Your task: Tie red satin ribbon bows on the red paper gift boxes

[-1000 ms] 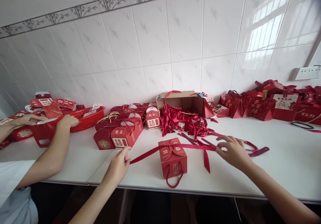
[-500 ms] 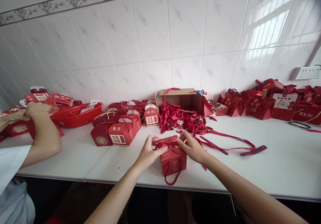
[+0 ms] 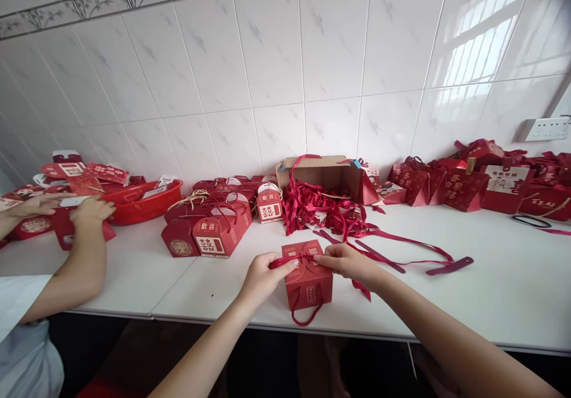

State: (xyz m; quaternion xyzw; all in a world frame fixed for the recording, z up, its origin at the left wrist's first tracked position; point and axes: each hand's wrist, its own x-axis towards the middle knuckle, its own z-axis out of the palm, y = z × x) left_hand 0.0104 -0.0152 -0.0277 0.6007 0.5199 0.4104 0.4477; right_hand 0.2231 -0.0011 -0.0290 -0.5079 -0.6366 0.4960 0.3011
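Observation:
A small red gift box with a twisted cord handle hanging over its front sits near the table's front edge. Across its lid runs a dark red ribbon, crossed at the middle of the top. My left hand pinches the ribbon at the box's left side, thumb resting over the lid. From the right, my right hand pinches the ribbon near the crossing, and a loose end hangs down beyond it. Behind the box lies a heap of red ribbons, spilling from an open cardboard box.
Several finished-looking red boxes stand left of centre, beside a red plastic basin. A co-worker's hands handle another red box at the far left. Red bags line the wall at right. Loose straps lie on the white table.
Both hands have moved from the lid's sides to pinching the ribbon, now drawn across the top. The co-worker's hands have shifted right and lower onto a box.

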